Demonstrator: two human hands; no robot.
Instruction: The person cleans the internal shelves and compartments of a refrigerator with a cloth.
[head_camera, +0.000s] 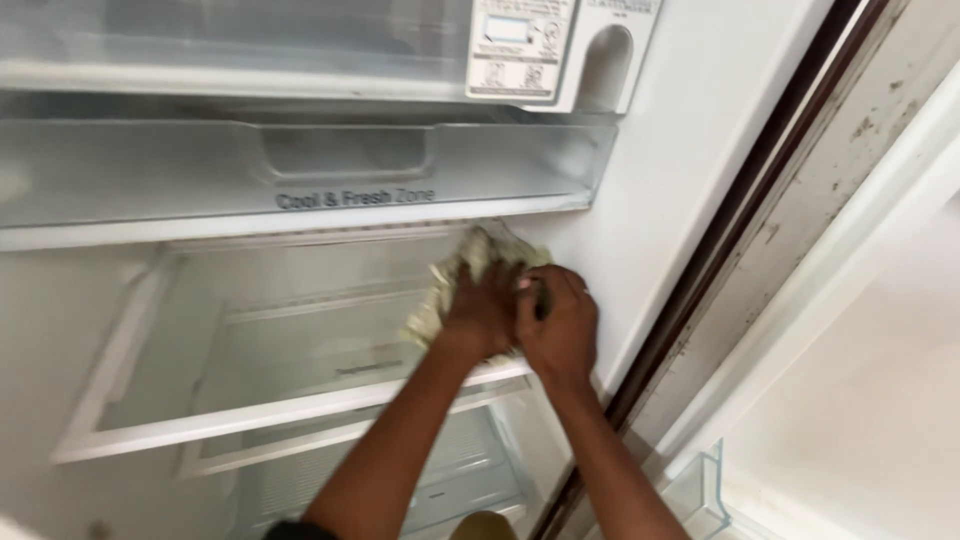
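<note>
Both my hands reach into an open fridge. My left hand (482, 308) presses a crumpled pale green-and-white cloth (463, 268) onto the right rear part of a glass shelf (250, 400). My right hand (562, 322) lies right beside it, its fingers closed over the same cloth, close to the fridge's white right inner wall (680, 150). Part of the cloth is hidden under my hands.
A clear plastic drawer (300, 175) with a recessed handle sits just above the shelf. Above it is a white control panel (520, 45). A second shelf (350, 450) lies below. The dark door seal (740, 210) and the open door's clear bin (700, 490) are at right.
</note>
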